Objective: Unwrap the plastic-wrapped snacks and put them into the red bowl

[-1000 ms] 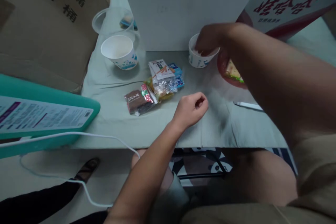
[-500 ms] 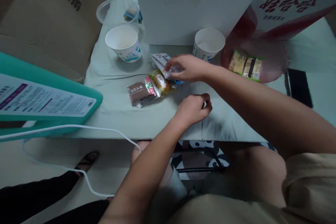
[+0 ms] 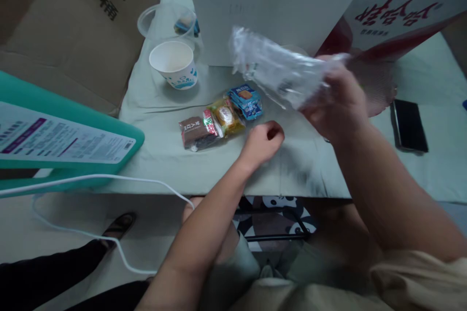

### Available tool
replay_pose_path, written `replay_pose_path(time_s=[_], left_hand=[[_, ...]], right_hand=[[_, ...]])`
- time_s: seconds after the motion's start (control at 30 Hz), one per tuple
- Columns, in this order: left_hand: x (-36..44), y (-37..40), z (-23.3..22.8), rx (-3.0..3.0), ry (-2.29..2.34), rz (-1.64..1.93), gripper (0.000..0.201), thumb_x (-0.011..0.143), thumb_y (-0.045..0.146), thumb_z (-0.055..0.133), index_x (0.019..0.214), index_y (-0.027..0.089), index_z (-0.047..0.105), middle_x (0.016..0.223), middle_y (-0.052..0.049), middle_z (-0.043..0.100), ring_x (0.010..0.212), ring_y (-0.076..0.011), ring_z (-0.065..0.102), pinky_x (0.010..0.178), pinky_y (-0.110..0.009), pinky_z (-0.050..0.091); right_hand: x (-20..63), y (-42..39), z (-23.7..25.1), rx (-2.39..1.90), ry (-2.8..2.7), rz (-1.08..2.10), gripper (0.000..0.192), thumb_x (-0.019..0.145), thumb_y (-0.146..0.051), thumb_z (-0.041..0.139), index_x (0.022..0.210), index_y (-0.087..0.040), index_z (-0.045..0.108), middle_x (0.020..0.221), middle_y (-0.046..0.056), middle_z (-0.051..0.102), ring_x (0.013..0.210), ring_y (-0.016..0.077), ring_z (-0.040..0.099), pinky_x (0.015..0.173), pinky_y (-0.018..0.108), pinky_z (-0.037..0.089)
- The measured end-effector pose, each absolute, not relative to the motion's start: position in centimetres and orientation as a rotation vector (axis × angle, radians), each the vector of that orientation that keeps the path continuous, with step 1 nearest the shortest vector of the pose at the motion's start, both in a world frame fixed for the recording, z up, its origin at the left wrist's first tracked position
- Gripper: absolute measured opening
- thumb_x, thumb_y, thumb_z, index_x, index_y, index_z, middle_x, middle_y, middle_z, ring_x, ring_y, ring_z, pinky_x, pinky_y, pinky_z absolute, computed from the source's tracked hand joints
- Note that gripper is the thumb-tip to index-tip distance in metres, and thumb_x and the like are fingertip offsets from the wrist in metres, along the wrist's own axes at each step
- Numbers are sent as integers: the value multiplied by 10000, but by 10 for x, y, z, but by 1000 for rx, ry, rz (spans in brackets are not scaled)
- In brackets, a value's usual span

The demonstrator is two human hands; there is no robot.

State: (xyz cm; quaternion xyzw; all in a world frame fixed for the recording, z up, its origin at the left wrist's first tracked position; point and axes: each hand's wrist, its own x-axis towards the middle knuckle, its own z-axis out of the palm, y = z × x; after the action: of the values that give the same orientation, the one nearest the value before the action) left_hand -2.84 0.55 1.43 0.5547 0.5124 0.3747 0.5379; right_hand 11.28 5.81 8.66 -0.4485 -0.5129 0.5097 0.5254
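My right hand holds a clear plastic packet lifted above the table, blurred by motion. My left hand rests on the pale green tablecloth with its fingers curled shut and nothing in it. Just left of it lie a brown snack packet, a yellow one and a blue one. A white paper cup stands at the back left. The second cup is hidden behind the lifted packet.
A clear plastic tub stands behind the cup. A cardboard box fills the left, a white box the back, a red-and-white carton the right. A black phone lies at right. A teal board and white cable overhang the table's edge.
My right hand left the far cup, reached to the packet pile, picked up the clear packet and lifted it up to the right. My left hand stayed in place.
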Motion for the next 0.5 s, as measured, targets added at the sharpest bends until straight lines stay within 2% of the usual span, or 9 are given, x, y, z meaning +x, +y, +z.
replay_pose_path(time_s=[0.13, 0.2, 0.3, 0.37, 0.43, 0.5], left_hand=[[-33, 8, 26, 630, 868, 1049, 379, 918, 531, 420, 1052, 234, 614, 1003, -53, 703, 842, -188, 688, 789, -344, 553], [-34, 10, 31, 534, 755, 1080, 467, 935, 626, 375, 1182, 289, 584, 1123, -46, 706, 927, -217, 710, 814, -390, 581], [-33, 15, 30, 634, 810, 1079, 359, 908, 465, 554, 1212, 277, 581, 1129, -50, 718, 965, -219, 718, 824, -377, 588], [-35, 19, 21, 717, 900, 1076, 368, 832, 306, 651, 1193, 260, 593, 1099, -45, 723, 921, -202, 719, 804, -353, 591], [-40, 23, 12, 783, 956, 1075, 416, 775, 252, 694, 1180, 265, 602, 1012, -22, 713, 828, -176, 704, 750, -327, 588], [-46, 24, 7, 809, 960, 1048, 420, 750, 272, 726, 1154, 266, 614, 886, 1, 674, 748, -154, 678, 692, -301, 573]], right_hand=[[152, -10, 64, -1025, -842, 1456, 206, 758, -478, 638, 870, -312, 591, 1018, 19, 669, 894, 229, 628, 681, 366, 539], [162, -32, 36, -1028, -799, 1575, 244, 749, -506, 618, 897, -317, 575, 941, 17, 663, 826, 239, 633, 653, 382, 534], [169, -47, 3, -983, -893, 1676, 315, 726, -539, 599, 942, -317, 542, 861, 21, 641, 728, 241, 627, 606, 390, 513], [175, -48, -4, -989, -1031, 1758, 393, 760, -587, 528, 1034, -307, 556, 947, 59, 675, 776, 263, 664, 645, 432, 539], [183, -47, -2, -990, -1212, 1777, 478, 813, -590, 464, 1179, -296, 557, 1166, 105, 694, 963, 299, 704, 759, 486, 575], [193, -47, -1, -1000, -1462, 1596, 504, 854, -518, 512, 1316, -317, 517, 1418, 108, 610, 1214, 310, 655, 945, 525, 559]])
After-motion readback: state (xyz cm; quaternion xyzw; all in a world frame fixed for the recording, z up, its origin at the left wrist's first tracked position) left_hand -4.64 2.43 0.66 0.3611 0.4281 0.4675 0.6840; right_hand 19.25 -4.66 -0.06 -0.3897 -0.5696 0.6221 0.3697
